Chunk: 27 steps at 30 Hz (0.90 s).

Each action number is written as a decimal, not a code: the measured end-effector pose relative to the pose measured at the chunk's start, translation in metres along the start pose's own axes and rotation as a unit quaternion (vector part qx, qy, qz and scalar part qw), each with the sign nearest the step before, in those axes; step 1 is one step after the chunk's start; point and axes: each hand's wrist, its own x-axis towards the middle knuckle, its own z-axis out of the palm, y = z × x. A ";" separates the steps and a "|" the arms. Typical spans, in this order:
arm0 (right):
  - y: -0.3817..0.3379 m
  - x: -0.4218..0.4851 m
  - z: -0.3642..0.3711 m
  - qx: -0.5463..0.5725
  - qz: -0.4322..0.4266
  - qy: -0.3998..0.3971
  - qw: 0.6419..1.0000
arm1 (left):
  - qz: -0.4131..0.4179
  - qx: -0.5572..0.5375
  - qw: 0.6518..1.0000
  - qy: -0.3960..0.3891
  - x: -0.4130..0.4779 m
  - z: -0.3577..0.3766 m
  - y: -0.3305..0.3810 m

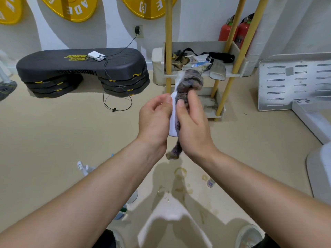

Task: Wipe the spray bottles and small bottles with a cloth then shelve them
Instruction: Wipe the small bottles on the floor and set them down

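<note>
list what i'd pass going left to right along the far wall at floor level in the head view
stack of black step platforms → white bin → shelf rack with yellow posts → white slotted metal panel

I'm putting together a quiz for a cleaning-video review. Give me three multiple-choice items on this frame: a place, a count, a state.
1. Where does the white rectangular power bank lie? A on the black plastic step platform; B on the floor; C on a chair.
2. How many red fire extinguishers stand behind the yellow-poled shelf rack? A one; B two; C three.
3. Where is the white plastic bottle? A shelved; B on the floor; C in the left hand, the right hand pressing a grey mottled cloth to it.
Answers: 1 A, it rests on the platform's top. 2 B, two red cylinders show by the wall. 3 C, both hands meet on it in the air.
</note>
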 end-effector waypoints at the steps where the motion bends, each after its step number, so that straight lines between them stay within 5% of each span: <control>1: 0.003 -0.002 0.000 -0.048 -0.040 -0.011 0.998 | -0.028 -0.033 0.999 0.004 0.000 0.001 0.003; 7: 0.008 -0.004 -0.004 -0.095 -0.098 -0.032 0.990 | -0.070 -0.114 0.991 -0.013 0.002 0.005 0.005; 14: -0.008 0.011 -0.011 0.147 0.144 0.022 0.978 | -0.029 -0.074 0.997 -0.018 -0.004 0.015 -0.011; 18: -0.015 0.017 -0.019 0.188 0.215 0.047 0.957 | 0.024 0.022 0.999 -0.025 0.001 0.015 -0.013; 23: -0.008 0.009 -0.003 0.030 0.088 0.017 0.996 | 0.036 0.116 0.988 0.090 0.009 0.013 -0.019; 27: -0.002 0.008 0.000 0.028 0.084 0.033 0.996 | 0.010 0.031 0.999 0.029 0.000 0.021 -0.015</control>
